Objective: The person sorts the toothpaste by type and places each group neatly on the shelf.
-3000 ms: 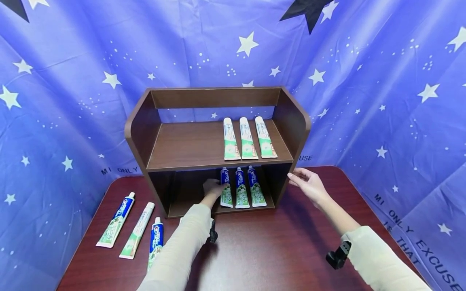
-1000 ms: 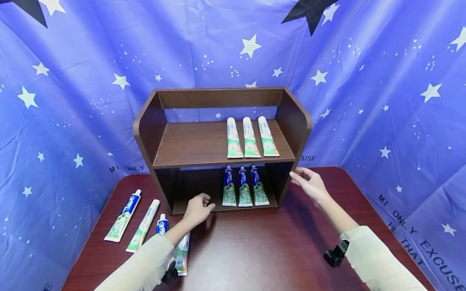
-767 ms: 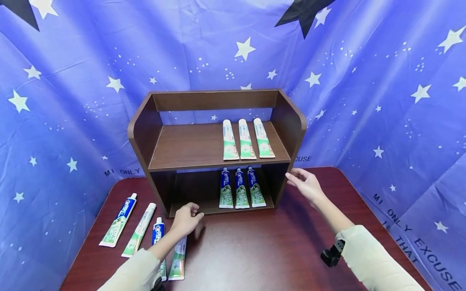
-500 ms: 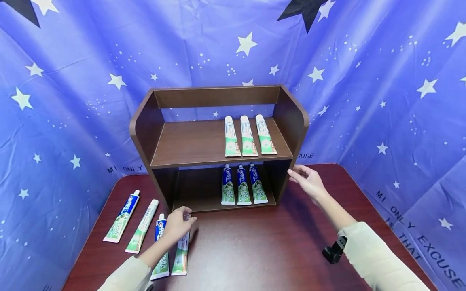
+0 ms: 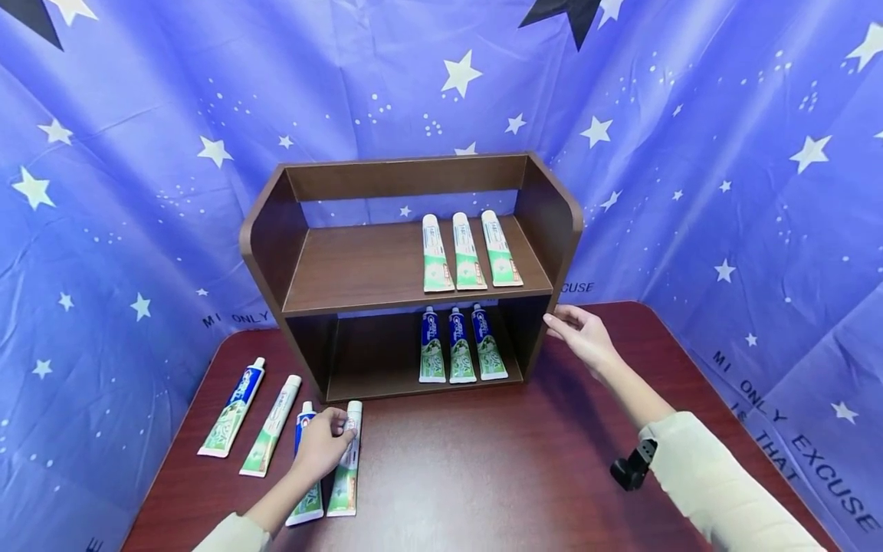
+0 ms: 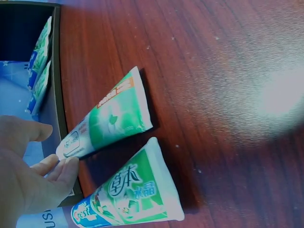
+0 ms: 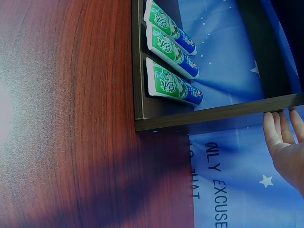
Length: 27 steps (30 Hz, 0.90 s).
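My left hand (image 5: 323, 443) is over the near end of the row on the table, its fingertips at the capped end of a white-and-green toothpaste tube (image 6: 116, 114). In the left wrist view the thumb stands apart from that tube. Just left of it, partly hidden under the hand, lies a blue-and-green toothpaste tube (image 6: 137, 190). My right hand (image 5: 585, 337) has its fingertips against the outer side of the brown two-tier shelf (image 5: 372, 264), which the right wrist view shows from the side; it holds nothing.
Farther left on the table (image 5: 441, 460) lie another blue-green tube (image 5: 234, 406) and a white-green tube (image 5: 272, 425). Three white-green tubes (image 5: 466, 253) lie on the upper tier, three blue-green tubes (image 5: 461, 345) on the lower one. A starry blue curtain (image 5: 386, 69) hangs behind.
My left hand has left the lower tier, where it was beside the leftmost blue-green tube, and moved left and nearer to the white-green tube on the table. My right hand stays at the shelf's side.
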Available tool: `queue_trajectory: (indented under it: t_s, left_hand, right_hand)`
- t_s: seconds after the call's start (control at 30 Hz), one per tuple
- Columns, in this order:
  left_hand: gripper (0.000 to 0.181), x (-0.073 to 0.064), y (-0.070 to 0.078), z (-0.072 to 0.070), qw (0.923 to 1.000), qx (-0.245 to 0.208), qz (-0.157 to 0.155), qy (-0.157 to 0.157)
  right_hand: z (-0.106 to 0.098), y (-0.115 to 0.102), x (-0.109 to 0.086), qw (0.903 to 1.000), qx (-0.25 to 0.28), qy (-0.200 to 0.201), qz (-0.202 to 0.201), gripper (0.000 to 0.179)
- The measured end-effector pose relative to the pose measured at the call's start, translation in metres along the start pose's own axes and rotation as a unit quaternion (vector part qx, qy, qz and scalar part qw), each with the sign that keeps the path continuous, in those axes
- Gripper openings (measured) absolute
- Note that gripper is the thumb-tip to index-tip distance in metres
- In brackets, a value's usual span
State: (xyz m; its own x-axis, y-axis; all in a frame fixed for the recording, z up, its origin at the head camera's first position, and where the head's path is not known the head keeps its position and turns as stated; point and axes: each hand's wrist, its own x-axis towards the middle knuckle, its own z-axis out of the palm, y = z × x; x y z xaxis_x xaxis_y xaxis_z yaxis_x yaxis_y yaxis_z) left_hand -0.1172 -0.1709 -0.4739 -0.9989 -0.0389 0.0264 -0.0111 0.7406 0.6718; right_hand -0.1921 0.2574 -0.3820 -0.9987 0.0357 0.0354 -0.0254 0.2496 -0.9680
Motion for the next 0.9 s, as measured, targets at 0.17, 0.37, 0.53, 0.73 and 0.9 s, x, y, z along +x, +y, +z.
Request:
queue_trajectory:
  t_s: [0.17, 0.37, 0.53, 0.73, 0.9]
  left_hand:
    - [0.029, 0.0006, 0.0012, -0.0029, 0.9999, -0.001, -0.010, -0.011]
    - [0.029, 0.0005, 0.0034, -0.0059, 0.9988, 0.009, -0.034, -0.033]
    - [0.029, -0.0011, 0.0018, -0.0057, 0.9975, 0.040, -0.034, -0.048]
    - [0.030, -0.0011, 0.0013, -0.0054, 0.9962, 0.046, -0.037, -0.065]
    - [0.028, -0.0029, 0.0009, -0.0043, 0.9956, 0.054, -0.038, -0.067]
  right_hand:
    - [-0.0019, -0.0035, 0.0047, 0.9999, 0.002, 0.004, -0.010, 0.054]
    - [-0.0020, -0.0044, 0.0070, 0.9999, 0.009, 0.007, -0.012, 0.053]
    - [-0.0008, -0.0023, 0.0053, 0.9998, 0.014, 0.005, -0.009, 0.052]
    - [0.0000, 0.0011, 0.0029, 0.9998, 0.017, 0.007, -0.007, 0.053]
    - [0.0016, 0.0033, 0.0023, 0.9996, 0.026, 0.005, -0.005, 0.052]
